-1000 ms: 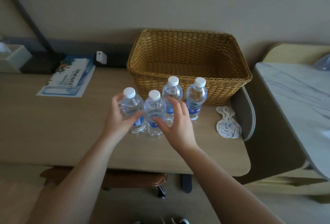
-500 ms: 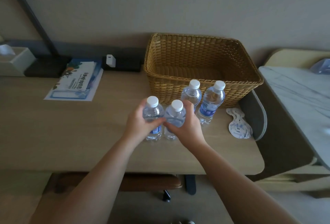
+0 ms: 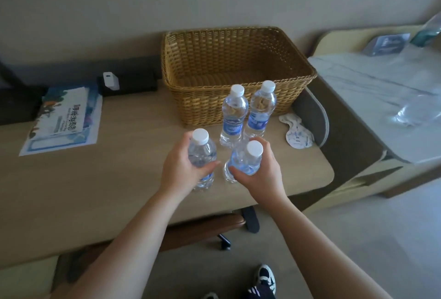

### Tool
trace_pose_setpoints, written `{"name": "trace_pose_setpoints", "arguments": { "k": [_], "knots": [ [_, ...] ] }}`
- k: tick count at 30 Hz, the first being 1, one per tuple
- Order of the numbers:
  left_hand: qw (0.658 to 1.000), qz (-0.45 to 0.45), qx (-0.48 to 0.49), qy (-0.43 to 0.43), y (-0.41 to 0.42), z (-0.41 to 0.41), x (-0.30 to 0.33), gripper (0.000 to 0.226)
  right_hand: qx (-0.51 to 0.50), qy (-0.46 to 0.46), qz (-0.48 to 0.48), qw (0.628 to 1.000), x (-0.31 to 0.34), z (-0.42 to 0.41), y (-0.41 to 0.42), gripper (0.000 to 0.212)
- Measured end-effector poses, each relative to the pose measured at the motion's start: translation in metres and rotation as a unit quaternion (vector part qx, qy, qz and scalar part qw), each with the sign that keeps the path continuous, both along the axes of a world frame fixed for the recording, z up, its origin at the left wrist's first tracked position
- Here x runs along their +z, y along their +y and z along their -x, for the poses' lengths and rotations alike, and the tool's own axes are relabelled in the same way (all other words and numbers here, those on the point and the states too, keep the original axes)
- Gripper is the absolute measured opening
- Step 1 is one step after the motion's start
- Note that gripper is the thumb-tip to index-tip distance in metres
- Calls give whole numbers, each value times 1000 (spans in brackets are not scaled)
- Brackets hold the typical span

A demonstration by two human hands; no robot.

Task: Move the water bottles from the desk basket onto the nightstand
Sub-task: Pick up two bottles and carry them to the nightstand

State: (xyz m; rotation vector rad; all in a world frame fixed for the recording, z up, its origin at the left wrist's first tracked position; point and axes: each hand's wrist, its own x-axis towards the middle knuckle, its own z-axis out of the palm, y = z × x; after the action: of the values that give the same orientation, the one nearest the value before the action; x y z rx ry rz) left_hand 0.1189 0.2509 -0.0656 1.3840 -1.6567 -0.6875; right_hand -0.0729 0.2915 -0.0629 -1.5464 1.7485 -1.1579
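My left hand (image 3: 182, 167) grips a clear water bottle (image 3: 201, 149) with a white cap, held upright just above the desk (image 3: 119, 179). My right hand (image 3: 260, 174) holds a second bottle (image 3: 245, 158), tilted toward me and lifted. Two more bottles stand upright on the desk in front of the wicker basket (image 3: 238, 64): one on the left (image 3: 233, 115) and one on the right (image 3: 261, 110). The basket looks empty. The marble-topped nightstand (image 3: 372, 93) stands to the right of the desk.
A booklet on a blue sheet (image 3: 64, 119) lies at the desk's left. A dark box with a white charger (image 3: 124, 82) sits against the wall. A white patterned item (image 3: 297, 131) lies beside the basket. Clear plastic (image 3: 415, 110) rests on the nightstand. A chair (image 3: 202, 229) is under the desk.
Both hands have closed on the two nearest bottles and raised them from the desk. The right bottle now tilts toward me. The view has shifted right, so more of the nightstand shows.
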Motion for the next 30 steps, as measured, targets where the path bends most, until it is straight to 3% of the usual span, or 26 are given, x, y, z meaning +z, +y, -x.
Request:
{"name": "trace_pose_setpoints", "arguments": {
  "k": [13, 21, 30],
  "knots": [
    [968, -8, -252, 6, 27, 169, 12, 61, -247, -27, 11, 969, -7, 127, 102, 66],
    [911, -11, -412, -20, 79, 346, 2, 60, -392, -39, 34, 918, 0, 260, 202, 67],
    [838, -34, -544, 14, 181, 563, 3, 64, -545, 9, 50, 837, 13, 420, 334, 62]
  ]
}}
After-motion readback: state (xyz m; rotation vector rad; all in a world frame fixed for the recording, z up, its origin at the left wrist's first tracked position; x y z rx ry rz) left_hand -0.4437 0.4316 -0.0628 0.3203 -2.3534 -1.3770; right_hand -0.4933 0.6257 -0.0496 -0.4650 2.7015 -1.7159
